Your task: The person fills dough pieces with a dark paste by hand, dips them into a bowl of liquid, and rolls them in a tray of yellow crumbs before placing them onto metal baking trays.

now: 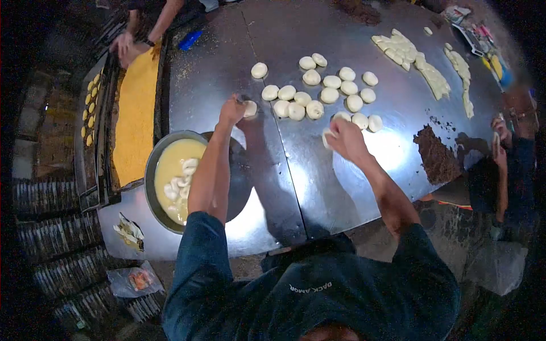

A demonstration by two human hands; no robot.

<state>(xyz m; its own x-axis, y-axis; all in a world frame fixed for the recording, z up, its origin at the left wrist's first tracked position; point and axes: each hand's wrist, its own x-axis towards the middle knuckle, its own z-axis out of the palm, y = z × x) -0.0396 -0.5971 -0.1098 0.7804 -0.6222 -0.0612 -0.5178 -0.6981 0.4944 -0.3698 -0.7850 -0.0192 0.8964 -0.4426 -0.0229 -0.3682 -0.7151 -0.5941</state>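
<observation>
While the left hand (232,109) bends its fingers against a white dough ball (250,109) on the metal bench (205,85), I cannot tell whether they grip it; the right hand (348,141) has its fingers nearly closed around a dough piece (327,138), just beside a loose cluster of dough balls (330,95). Partly hidden by the left forearm (215,165), a bowl (149,193) of yellow liquid (170,159) holds white lumps (185,182). Across the person's dark shirt (324,310), pale lettering (310,287) reads AMOR, beside a word ending in ACK whose first letter is unclear
</observation>
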